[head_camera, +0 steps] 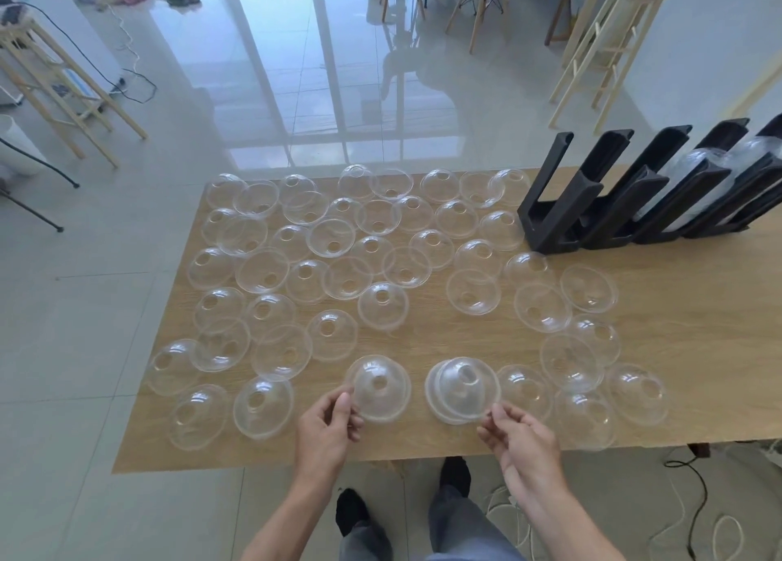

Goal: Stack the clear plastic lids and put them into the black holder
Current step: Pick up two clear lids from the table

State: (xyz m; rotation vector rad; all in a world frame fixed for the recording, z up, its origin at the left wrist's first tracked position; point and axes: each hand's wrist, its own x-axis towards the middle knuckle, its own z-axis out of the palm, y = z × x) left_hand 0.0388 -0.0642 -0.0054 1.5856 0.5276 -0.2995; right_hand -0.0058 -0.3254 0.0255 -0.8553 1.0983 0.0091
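Stacking step, early. Single dome lid [379,388] pinched at its rim by left hand [328,427]; small nested stack [462,389] pinched by right hand [518,440], both over near table edge [296,459]. Next: seat single onto stack, aligned. Black holder [558,205] far right, well apart

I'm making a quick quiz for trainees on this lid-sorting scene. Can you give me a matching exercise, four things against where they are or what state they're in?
Things:
1. left hand
2. right hand
3. black holder
4. wooden stool

Places or states:
A. stands on the far right part of the table, some clear lids already in its right-hand slots
B. pinches the rim of a single domed lid
C. stands on the tiled floor beyond the table
D. pinches the rim of a small stack of lids

Pairs: 1-B, 2-D, 3-A, 4-C
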